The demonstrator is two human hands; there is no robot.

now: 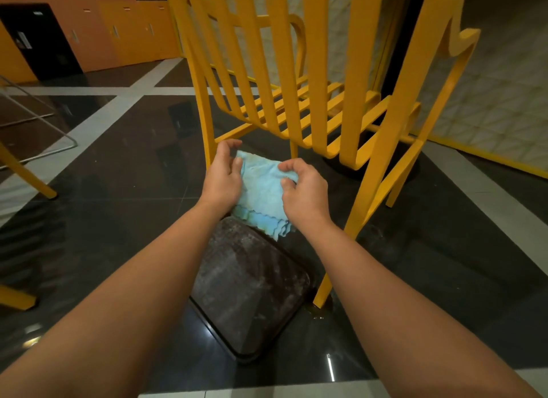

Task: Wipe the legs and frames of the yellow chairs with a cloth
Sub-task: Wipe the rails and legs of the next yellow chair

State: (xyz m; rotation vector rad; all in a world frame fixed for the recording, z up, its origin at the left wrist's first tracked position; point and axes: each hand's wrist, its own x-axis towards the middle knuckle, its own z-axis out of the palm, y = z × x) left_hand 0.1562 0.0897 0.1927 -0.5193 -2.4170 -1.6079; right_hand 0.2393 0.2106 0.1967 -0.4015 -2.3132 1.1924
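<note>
Both hands pinch the cloth point(262, 187) between them, left hand point(223, 176) on its left edge, right hand point(305, 190) on its right, just behind the chair point(296, 71), above a dark tray point(249, 285) on the floor.

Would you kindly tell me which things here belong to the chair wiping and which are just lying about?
Job: blue cloth, held by left hand and right hand; yellow chair.
Lying about: dark tray on the floor; metal frame at left.
</note>
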